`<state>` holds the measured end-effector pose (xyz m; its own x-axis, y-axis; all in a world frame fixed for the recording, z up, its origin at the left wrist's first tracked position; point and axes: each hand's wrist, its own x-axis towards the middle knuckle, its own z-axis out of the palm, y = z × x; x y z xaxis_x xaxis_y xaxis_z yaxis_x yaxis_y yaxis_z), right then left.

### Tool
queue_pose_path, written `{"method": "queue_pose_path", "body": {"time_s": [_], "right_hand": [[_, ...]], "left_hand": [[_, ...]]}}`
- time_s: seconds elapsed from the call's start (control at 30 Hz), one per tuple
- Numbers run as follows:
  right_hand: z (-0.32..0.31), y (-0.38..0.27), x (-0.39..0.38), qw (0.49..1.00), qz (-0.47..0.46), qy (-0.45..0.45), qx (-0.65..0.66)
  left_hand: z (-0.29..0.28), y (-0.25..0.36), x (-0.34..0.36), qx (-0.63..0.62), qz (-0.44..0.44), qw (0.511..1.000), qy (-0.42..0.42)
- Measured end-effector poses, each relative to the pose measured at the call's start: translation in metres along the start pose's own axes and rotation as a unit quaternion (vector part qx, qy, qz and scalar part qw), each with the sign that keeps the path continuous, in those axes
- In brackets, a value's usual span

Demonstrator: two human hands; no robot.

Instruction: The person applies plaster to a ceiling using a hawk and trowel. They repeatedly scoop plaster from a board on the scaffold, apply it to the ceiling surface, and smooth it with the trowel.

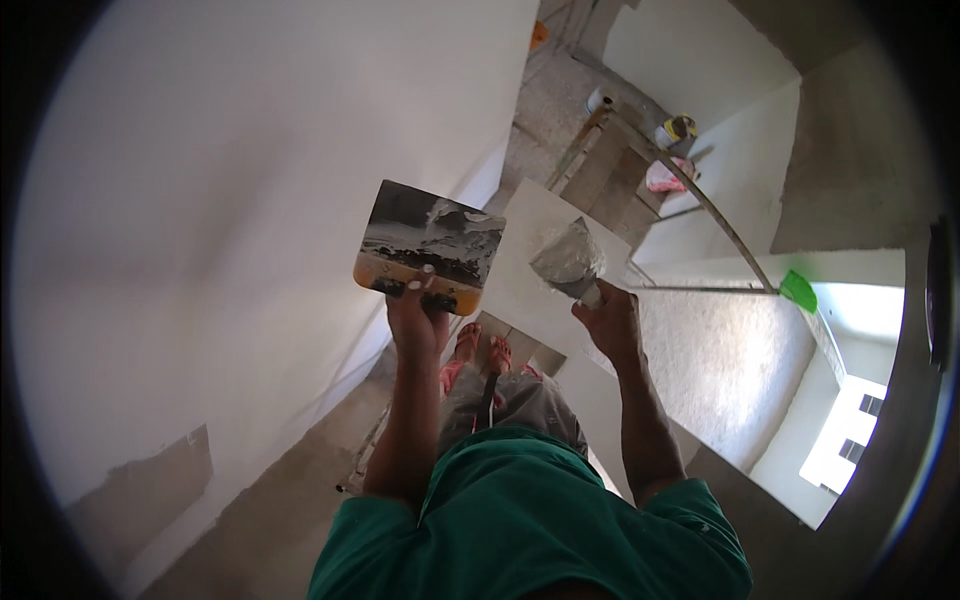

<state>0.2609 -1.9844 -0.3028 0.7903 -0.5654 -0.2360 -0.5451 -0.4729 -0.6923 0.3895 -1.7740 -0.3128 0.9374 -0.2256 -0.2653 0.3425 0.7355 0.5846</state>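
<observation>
My left hand (418, 322) is closed on a wide, rectangular filling blade (432, 235). Its dark face is streaked with pale putty, and an orange and black strip runs along the edge nearest my hand. To the right, my right hand (614, 320) grips a putty knife (570, 262) by its handle. A thick smear of grey-white putty covers most of that knife's blade. Both tools are held up in front of me, apart from each other. The filling blade appears in front of the smooth white wall (250, 200); its distance from the wall is hard to judge.
My feet (485, 345) stand on narrow boards. A curved metal scaffold bar (715, 215) crosses the right side, with a green piece (798, 290) near its end. Beyond are a bucket (676, 131) and a red-and-white bag (668, 176). A bare patch (150, 480) marks the lower left wall.
</observation>
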Motion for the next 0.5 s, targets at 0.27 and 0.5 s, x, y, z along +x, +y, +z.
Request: {"method": "queue_pose_path", "body": {"time_s": [0.27,0.5], "right_hand": [[0.024,-0.046,0.015,0.995,-0.091,-0.042,0.007],[0.072,-0.052,-0.001,0.960,-0.266,-0.075,-0.054]], "left_hand": [[-0.029,0.006,-0.039,0.281,0.079,0.955,-0.046],[-0.088,0.074,-0.066,0.578,0.327,0.737,-0.125]]}}
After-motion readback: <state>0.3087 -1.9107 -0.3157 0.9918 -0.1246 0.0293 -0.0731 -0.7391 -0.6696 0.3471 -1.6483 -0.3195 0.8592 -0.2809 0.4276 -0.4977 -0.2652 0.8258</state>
